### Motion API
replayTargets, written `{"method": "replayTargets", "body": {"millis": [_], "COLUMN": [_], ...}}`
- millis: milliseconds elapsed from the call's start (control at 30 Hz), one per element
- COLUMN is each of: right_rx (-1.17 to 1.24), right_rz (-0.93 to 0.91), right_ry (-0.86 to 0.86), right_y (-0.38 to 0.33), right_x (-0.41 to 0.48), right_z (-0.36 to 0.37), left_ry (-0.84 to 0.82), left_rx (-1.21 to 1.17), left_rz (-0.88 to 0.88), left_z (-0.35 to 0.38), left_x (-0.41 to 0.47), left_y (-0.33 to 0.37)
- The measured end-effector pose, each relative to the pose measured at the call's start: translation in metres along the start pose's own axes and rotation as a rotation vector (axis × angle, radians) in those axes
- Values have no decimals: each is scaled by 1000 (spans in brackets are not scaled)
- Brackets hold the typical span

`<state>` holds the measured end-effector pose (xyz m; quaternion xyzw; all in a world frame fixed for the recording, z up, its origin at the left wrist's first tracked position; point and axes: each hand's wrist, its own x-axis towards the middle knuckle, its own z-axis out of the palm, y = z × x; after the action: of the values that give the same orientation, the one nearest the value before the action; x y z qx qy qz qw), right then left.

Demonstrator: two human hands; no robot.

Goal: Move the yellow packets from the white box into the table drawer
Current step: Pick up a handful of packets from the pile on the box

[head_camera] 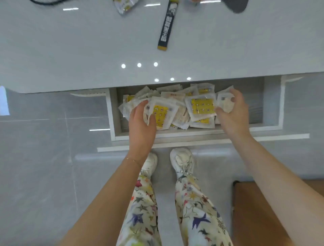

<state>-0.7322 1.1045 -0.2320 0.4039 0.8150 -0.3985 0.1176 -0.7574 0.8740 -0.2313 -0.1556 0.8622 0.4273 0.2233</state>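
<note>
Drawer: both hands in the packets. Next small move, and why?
Probably sweep the pile rightward and flatten it: it sits heaped at the left and middle of the drawer, whose right end looks bare, and the left hand and right hand flank the heap.

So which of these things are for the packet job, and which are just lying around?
For the job: yellow packets, drawer, left hand and right hand, both gripping packets.

Just lying about: dark stick sachet, black cable, grey thing at the top edge.
</note>
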Motion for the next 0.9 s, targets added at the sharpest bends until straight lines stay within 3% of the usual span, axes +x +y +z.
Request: {"method": "replayTargets", "body": {"millis": [67, 267, 567, 900], "right_rx": [-87, -353, -633, -741], "right_rz": [-116, -458, -833, -1074], "right_ry": [3, -14, -44, -152], "right_y": [-28, -132, -273, -361], "right_x": [-22, -100, -216, -297], "right_z": [-26, -121, -206, -178], "left_ry": [-37, 4, 191, 404], "left_rx": [8, 365, 474, 462], "left_rz": [51, 275, 220, 70], "left_z": [-26, -127, -272, -378], "left_x": [-22, -87, -195, -266], "left_y": [22, 91, 168, 160]}}
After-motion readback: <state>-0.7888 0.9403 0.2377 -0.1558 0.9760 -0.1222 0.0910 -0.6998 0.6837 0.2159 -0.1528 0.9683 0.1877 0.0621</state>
